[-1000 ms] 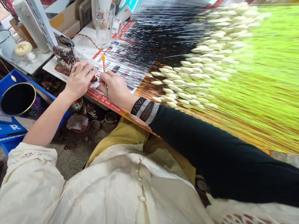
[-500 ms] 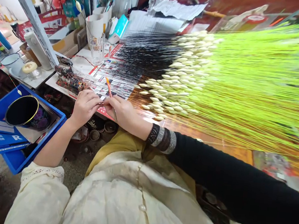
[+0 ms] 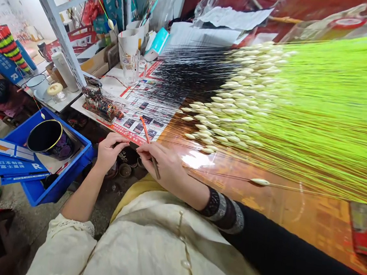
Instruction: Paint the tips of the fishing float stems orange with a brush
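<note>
My right hand is closed around a thin stick tool, orange-red at its far end and brown at the near end. Just left of it, my left hand has thumb and forefinger pinched together. Whatever sits in that pinch is too small to make out. A small gap separates the two hands in front of the table edge. To the right lie many cream spindle-shaped floats with thin black stems and long yellow-green strands. One single float rests apart, nearer to me.
Left of me is a blue crate holding a dark round tin and blue packets. A stained rack stands on the printed sheet. Behind are a glass mug and a white metal post.
My hands, which were together, are now slightly apart. The view has shifted, so the scene sits further right. The single float now shows clearly near my right forearm.
</note>
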### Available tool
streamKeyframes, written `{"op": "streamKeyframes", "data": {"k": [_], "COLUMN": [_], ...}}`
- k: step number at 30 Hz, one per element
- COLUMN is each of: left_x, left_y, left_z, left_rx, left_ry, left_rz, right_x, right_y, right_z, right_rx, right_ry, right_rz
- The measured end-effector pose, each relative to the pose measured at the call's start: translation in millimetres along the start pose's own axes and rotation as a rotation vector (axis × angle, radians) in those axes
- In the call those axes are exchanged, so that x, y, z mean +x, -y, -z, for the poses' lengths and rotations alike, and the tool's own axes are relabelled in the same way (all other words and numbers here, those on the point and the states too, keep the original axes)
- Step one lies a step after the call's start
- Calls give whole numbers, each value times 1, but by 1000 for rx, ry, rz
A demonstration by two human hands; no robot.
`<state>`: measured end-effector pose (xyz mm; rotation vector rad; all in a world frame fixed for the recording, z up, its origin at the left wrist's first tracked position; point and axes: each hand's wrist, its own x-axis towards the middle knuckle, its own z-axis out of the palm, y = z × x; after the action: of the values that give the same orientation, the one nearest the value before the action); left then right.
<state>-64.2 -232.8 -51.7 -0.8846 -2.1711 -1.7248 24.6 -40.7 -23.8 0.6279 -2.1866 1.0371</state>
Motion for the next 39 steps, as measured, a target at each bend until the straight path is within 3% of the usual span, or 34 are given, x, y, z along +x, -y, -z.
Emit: {"op": "streamKeyframes", "data": {"k": [11, 21, 25, 32, 35, 39], "left_x": [-3, -3, -5, -10, -7, 5], "left_y": [1, -1, -2, -8, -19, -34], "left_z": [-1, -2, -2, -6, -4, -2], "left_rx": [27, 64, 33, -173, -175, -7], "left_ry": [3, 17, 24, 42, 102, 250], "left_rz": [3, -21, 51, 318, 341, 191], "right_x": [-18, -19, -19, -15, -12, -8], "right_y": [4, 1, -2, -5, -5, -4], "right_z": [6, 4, 2, 1, 3, 8], "right_rx": [20, 3, 7, 22, 15, -72], "right_ry": [-48, -37, -45, -59, -51, -28], "right_rz": [-104, -86, -93, -100, -79, -43]}}
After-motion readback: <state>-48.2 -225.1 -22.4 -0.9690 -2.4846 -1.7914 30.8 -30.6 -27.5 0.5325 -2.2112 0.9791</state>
